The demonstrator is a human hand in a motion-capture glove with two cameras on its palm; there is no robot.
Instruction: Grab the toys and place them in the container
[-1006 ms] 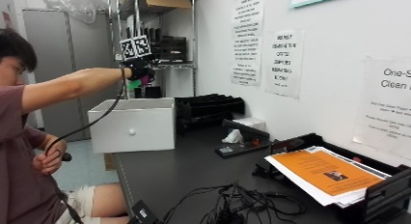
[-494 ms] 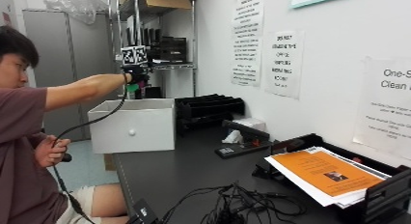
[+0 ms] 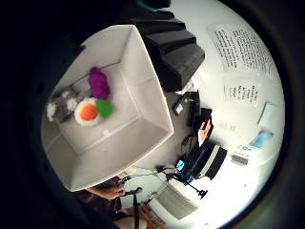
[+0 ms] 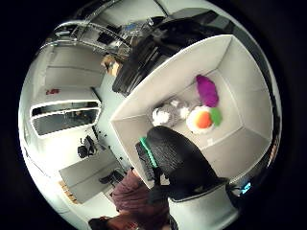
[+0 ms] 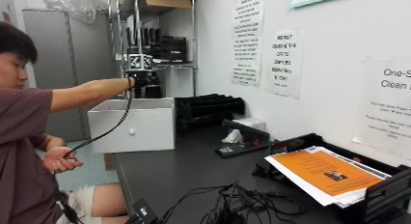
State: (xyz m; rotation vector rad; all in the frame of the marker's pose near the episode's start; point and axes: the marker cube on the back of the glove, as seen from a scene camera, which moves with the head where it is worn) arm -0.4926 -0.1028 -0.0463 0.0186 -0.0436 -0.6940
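While the gloved arm reaches out: right hand hangs above the white box-shaped plastic container, which stands at the far left end of the dark surface.
Hands: whether the right hand's fingers are curled or straight cannot be told; the thumb-side palm view shows only a black gloved part over the box, and no toy shows there. The bare left hand holds a black cable down by the person's lap.
Risk: if a toy is yet to be dropped from this height, it could bounce off the toys already inside or clip the rim and land on the surface; the cable hanging from the glove might also snag the near wall of the box as the arm pulls back, shifting it.
Container contents: a purple plush toy, a grey and white plush toy, a white round toy with an orange centre and a small green toy touching it, all clustered on the floor of the box towards one wall.
Task standing: judged from these views, the toys visible are all in the box; none shows on the surface.
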